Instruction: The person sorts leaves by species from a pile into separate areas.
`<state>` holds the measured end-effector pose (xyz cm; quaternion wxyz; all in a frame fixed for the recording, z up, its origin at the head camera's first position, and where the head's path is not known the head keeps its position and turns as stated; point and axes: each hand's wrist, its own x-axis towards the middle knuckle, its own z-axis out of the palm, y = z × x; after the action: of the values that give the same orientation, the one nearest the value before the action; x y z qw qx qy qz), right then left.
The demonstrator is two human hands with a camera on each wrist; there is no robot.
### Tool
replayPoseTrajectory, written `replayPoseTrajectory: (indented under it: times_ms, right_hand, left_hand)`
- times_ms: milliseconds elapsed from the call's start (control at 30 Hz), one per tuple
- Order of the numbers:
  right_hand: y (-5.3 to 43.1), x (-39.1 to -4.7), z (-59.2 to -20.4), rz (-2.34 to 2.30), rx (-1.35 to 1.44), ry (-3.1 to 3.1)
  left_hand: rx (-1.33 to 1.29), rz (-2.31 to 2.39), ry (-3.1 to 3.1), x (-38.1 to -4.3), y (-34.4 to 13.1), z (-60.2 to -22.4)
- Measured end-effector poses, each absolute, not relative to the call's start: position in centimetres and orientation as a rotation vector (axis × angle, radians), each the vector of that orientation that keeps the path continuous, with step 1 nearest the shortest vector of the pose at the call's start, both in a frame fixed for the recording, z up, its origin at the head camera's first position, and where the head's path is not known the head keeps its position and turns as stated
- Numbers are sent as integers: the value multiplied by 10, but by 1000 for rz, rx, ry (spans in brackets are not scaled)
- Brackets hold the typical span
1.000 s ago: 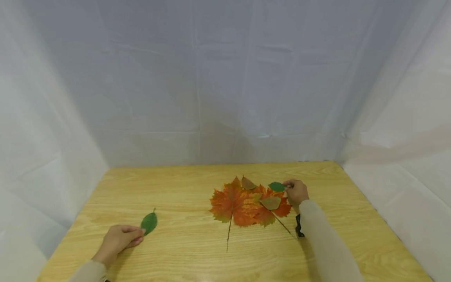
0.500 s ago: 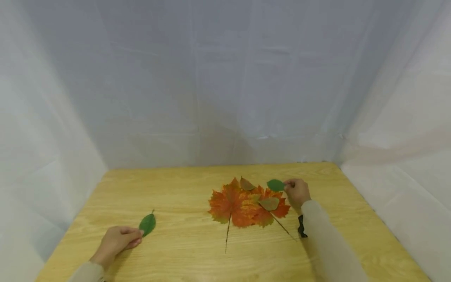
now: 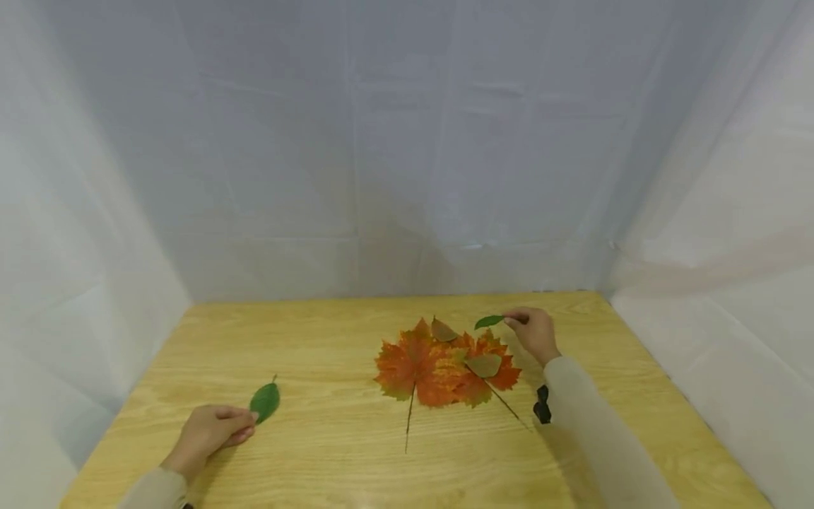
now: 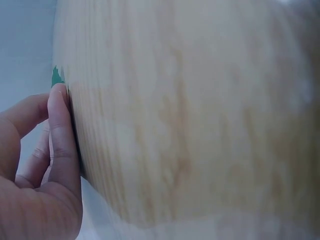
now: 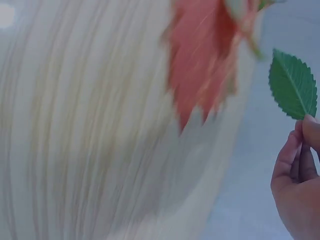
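On the left of the table, my left hand [image 3: 210, 433] pinches a green leaf [image 3: 265, 402] by its lower edge, its stem pointing away from me. In the left wrist view only a bit of that leaf [image 4: 57, 76] shows past the fingertips. My right hand [image 3: 535, 335] pinches a second green leaf [image 3: 489, 322] by its end, above the far side of the red-orange leaves. The right wrist view shows this toothed leaf [image 5: 293, 84] between thumb and fingers. Two red-orange maple-like leaves [image 3: 407, 364] with long stems overlap on the table nearby.
Two brownish-green leaves lie with the red-orange ones: one on top [image 3: 485, 365], another at their far edge [image 3: 443, 330]. The wooden table [image 3: 331, 452] is bordered by white sheeting [image 3: 407, 177] at the back and both sides. A black object [image 3: 542, 405] shows by the right sleeve.
My right hand has risen and moved slightly away from me with its green leaf, which now appears tilted more edge-on. The left hand keeps its leaf in nearly the same place.
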<state>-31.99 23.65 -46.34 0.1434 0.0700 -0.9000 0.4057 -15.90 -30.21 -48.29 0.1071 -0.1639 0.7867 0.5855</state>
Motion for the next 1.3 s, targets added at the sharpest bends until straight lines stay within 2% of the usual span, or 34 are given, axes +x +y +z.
replayPoseTrajectory:
  times_ms: [267,433,1067,1300]
  right_hand:
    - [202,-302,-455,1740,43,-2490]
    - [179,-293,-456,1929,-31,-2407]
    - [130,-258,-463,2401,-50,-2026]
    - [123,-252,-466,2404,-80,-2053]
  left_hand:
    - [-497,1727,2327,-159,-303,-485]
    - [-486,1732,2332,-160,-301,-485]
    - [-490,1724,2337,-160,-301,-485]
    - [-485,1712,2338,-161,-301,-485]
